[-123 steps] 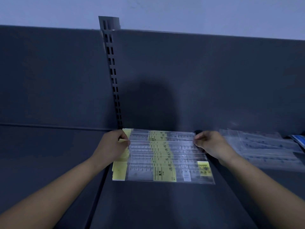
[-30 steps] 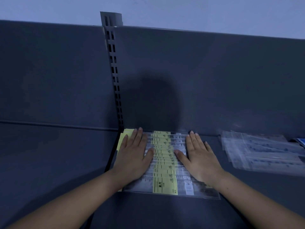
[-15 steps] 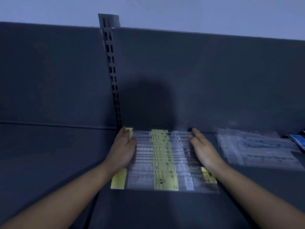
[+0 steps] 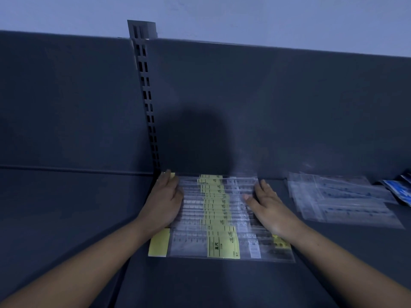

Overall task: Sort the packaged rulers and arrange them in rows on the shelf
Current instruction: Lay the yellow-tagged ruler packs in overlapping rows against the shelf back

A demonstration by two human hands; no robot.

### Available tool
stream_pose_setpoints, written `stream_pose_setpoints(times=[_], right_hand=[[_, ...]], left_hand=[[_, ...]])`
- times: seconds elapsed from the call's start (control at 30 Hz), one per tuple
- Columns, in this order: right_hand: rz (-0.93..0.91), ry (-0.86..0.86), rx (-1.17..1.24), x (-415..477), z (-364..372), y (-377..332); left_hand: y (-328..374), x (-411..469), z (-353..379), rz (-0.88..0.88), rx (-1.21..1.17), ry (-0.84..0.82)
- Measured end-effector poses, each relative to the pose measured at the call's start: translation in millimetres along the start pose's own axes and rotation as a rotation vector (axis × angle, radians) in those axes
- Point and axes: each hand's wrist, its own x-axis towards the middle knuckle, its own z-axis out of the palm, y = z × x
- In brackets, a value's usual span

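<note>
A row of overlapping clear ruler packs with yellow labels (image 4: 219,216) lies flat on the dark grey shelf (image 4: 222,283), running from the back panel toward me. My left hand (image 4: 164,200) lies flat with straight fingers on the row's left ends. My right hand (image 4: 265,203) lies flat on the right ends, fingers pointing to the back. A second, looser pile of clear ruler packs with blue print (image 4: 342,201) sits to the right, untouched.
A slotted upright post (image 4: 148,103) stands just behind the row's left end, where two shelf sections meet. The tall dark back panel (image 4: 278,107) closes off the rear. A blue-and-white packet (image 4: 400,190) lies at the far right edge.
Earlier both hands pressed flat on the middle of the row. They have slid apart to its left and right ends, squaring the packs; the row stays in place.
</note>
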Motion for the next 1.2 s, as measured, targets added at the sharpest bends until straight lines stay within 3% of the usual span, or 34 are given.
stream_pose_setpoints(times=[0.1,0.23,0.33,0.47,0.57,0.8,1.07,1.2], right_hand=[[-0.006,0.011,-0.088,-3,0,3],[-0.042,0.013,-0.241,-11,1,2],[-0.063,0.109,-0.231,-11,0,3],[-0.129,0.276,-0.204,-3,-5,4],[-0.157,0.315,-0.189,-1,-5,4],[-0.127,0.313,-0.092,5,-8,5],[-0.135,0.371,-0.187,5,-5,6],[-0.062,0.280,-0.202,11,-12,3]], left_hand=[[-6,-2,0,0.009,0.296,-0.046],[-8,-2,-2,-0.013,0.435,-0.100],[0,-1,-7,0.045,0.512,-0.012],[10,3,-9,0.307,0.499,0.010],[14,2,-5,0.372,0.469,-0.069],[16,2,0,0.374,0.486,-0.063],[12,2,5,0.364,0.523,-0.029],[12,1,5,0.346,0.501,-0.031]])
